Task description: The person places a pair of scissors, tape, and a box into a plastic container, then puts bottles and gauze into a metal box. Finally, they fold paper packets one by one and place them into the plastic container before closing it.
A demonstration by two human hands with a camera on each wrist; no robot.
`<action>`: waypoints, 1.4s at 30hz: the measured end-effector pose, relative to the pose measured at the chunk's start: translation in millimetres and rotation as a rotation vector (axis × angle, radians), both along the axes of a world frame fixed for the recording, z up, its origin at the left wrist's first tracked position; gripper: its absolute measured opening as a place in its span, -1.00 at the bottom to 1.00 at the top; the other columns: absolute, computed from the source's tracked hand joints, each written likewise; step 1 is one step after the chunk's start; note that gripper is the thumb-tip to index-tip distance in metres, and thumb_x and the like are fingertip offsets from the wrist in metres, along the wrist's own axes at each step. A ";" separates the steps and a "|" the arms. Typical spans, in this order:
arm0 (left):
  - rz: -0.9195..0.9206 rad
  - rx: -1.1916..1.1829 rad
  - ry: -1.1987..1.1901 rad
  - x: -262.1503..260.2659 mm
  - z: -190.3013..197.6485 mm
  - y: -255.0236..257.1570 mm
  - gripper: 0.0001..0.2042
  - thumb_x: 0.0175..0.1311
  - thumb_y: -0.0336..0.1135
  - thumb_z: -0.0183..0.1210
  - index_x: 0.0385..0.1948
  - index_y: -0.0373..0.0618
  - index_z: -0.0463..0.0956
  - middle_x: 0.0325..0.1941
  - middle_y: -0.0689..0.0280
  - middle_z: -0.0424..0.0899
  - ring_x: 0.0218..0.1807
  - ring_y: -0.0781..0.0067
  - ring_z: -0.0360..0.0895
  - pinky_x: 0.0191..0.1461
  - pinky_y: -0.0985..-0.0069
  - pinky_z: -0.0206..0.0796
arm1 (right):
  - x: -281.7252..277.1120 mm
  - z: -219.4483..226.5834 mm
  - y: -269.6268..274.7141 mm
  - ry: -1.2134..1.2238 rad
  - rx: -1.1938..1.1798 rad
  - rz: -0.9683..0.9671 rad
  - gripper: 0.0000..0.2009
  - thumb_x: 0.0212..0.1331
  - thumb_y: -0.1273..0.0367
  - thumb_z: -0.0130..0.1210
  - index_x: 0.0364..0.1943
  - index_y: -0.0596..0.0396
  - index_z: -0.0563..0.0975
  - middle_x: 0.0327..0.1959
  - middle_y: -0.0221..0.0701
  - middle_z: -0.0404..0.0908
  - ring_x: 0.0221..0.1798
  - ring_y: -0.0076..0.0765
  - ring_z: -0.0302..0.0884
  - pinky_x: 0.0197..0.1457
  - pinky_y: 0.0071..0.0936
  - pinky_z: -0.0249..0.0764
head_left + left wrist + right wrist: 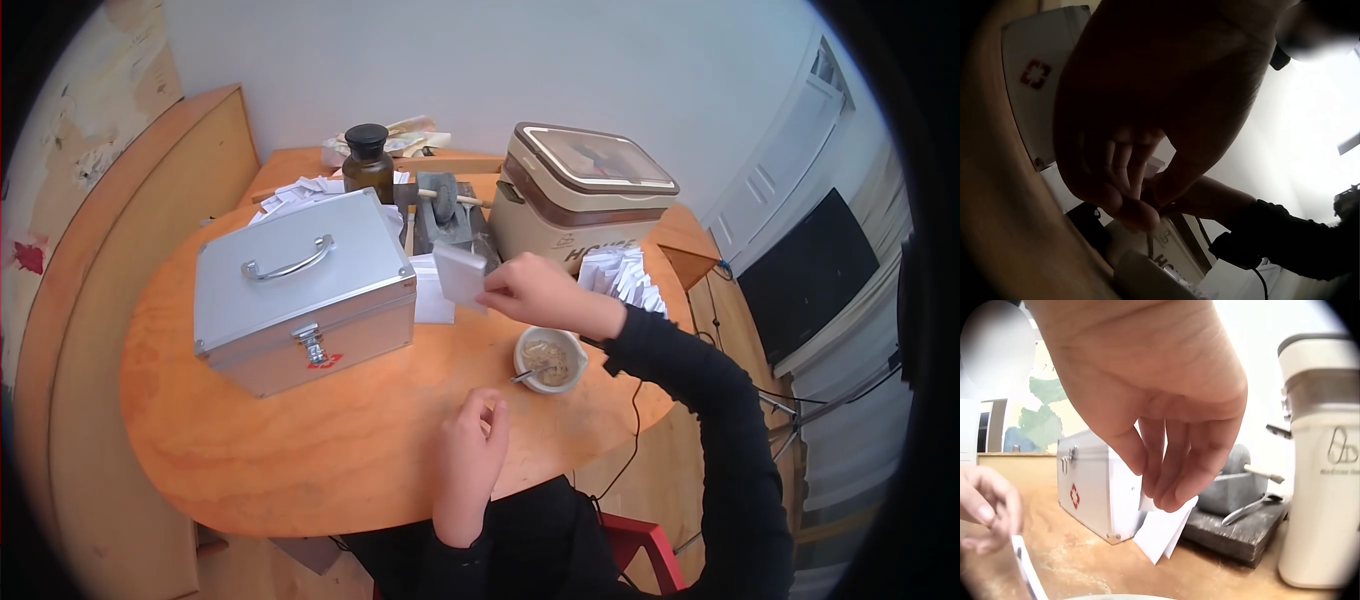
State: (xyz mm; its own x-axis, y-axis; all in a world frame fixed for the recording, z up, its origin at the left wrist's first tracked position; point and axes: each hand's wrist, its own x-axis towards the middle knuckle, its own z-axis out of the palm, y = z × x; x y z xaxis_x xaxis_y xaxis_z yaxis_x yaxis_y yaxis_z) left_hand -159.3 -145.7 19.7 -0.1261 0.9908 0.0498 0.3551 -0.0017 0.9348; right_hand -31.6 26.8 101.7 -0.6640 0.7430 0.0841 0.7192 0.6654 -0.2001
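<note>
My right hand point(540, 290) pinches a folded white paper packet point(461, 275) by its edge, raised above the table beside the metal case. In the right wrist view the thumb and fingertips point(1171, 499) come together on it. My left hand point(472, 455) hovers near the table's front edge, fingers loosely curled, holding nothing. Between the hands and to the right stands a white mortar point(575, 385) with light brown powder point(545, 360) inside. A spoon point(524, 377) leans out over its rim. White paper point(434, 306) lies on the table behind the raised packet.
At left is a silver case point(300, 285) with a red cross mark. Behind stand a brown jar point(368, 165), a grey stone block point(445, 215) and a cream box point(560, 225) marked "HOUSE". Folded papers point(622, 278) pile up at right. A cable point(638, 430) hangs over the right edge.
</note>
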 end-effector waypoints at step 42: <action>0.079 0.090 -0.004 41.1 3.3 23.6 -0.87 0.28 -0.37 0.05 -0.18 -0.03 0.50 -0.53 0.16 0.62 -0.45 0.04 0.59 -0.42 0.18 0.36 | 136.2 -53.6 -119.3 0.459 -0.199 -0.461 -0.54 -0.09 0.27 0.42 -0.15 0.24 0.51 -0.28 -0.29 0.52 -0.36 -0.36 0.62 -0.31 -0.49 0.54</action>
State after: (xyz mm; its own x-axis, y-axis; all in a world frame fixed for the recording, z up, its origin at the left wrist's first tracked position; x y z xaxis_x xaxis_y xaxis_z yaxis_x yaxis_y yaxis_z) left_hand -118.2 -122.1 23.0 -0.2039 0.9693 0.1376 0.3538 -0.0581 0.9335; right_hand 104.6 -92.4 48.1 -0.2054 0.9720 0.1143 0.7335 0.2302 -0.6396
